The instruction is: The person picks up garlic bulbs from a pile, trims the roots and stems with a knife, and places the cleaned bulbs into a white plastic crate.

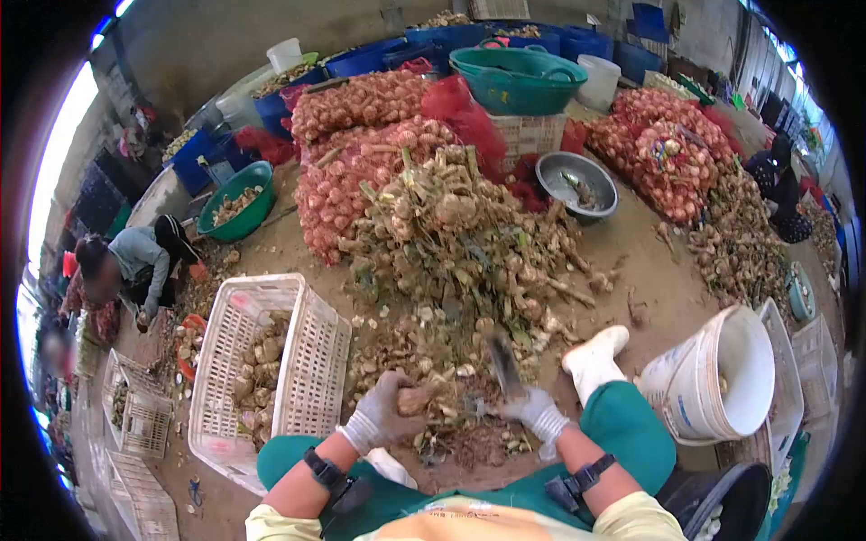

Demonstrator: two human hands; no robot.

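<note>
My left hand [394,413], in a pale grey glove, is closed around a brown, knobby bulb-like root [416,399]. In my right hand [538,416], also gloved, is a knife with a broad, dark blade [504,363] pointing upward and away from me; its handle is mostly hidden by my fingers. The root and the blade are apart. Between and below my hands lie trimmings [476,431] and soil. Just beyond is a large heap of similar roots with stems and leaves [451,234]. A white slotted crate [320,370] with trimmed roots [260,374] stands left of my left hand.
A white bucket [672,383] stands to my right, beside a black tub [722,505]. Full red net sacks [329,198], a metal bowl [550,167] and a green basin [519,86] are behind the heap. Another person [140,257] crouches at left.
</note>
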